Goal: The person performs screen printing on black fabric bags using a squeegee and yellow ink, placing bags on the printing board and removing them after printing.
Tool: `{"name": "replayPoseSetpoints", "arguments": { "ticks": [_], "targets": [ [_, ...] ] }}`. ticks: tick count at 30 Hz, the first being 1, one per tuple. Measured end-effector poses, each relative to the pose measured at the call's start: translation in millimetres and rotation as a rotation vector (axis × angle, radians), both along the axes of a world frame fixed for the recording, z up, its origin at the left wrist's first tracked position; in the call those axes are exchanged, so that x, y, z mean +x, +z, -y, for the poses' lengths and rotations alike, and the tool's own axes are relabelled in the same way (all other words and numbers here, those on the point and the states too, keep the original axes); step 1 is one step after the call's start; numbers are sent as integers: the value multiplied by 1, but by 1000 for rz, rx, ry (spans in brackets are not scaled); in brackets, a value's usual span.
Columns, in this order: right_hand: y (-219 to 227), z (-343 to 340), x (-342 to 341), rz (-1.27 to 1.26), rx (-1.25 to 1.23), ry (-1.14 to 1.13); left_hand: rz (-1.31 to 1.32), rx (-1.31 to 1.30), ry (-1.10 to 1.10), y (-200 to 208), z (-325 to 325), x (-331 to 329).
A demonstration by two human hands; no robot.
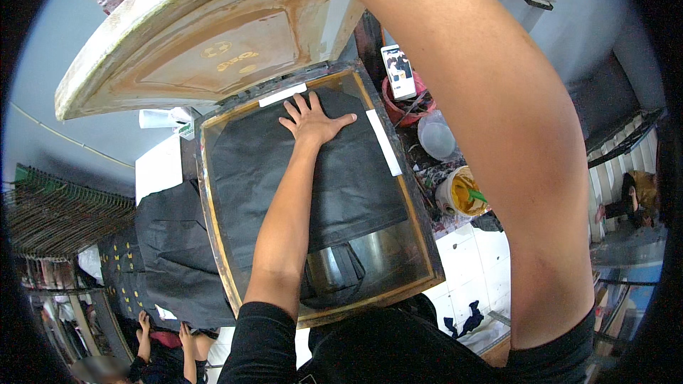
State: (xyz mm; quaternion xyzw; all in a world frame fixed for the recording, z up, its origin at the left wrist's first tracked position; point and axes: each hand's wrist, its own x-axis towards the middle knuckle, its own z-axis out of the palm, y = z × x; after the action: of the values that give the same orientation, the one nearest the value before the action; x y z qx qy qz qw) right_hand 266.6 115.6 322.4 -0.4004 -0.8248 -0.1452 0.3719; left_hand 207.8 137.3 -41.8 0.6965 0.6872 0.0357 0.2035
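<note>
While left grip (pixel 313 124) rests flat, spread wide apart, black fabric (pixel 356 185) lies directly beneath.

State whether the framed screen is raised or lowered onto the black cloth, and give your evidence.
Raised: the framed screen tilts up at the far side, and the black cloth lies in plain sight, not covered by it.
</note>
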Motion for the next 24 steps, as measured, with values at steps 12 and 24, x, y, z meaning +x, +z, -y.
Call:
{"name": "replayPoseSetpoints", "arguments": {
  "ticks": [12, 24],
  "targets": [
    [-2, 31, -13, -89, -78, 6, 279, 325, 44, 35, 7, -32],
    [-207, 204, 2, -106, -416, 31, 1454, 126, 342, 66, 328, -204]
  ]
}}
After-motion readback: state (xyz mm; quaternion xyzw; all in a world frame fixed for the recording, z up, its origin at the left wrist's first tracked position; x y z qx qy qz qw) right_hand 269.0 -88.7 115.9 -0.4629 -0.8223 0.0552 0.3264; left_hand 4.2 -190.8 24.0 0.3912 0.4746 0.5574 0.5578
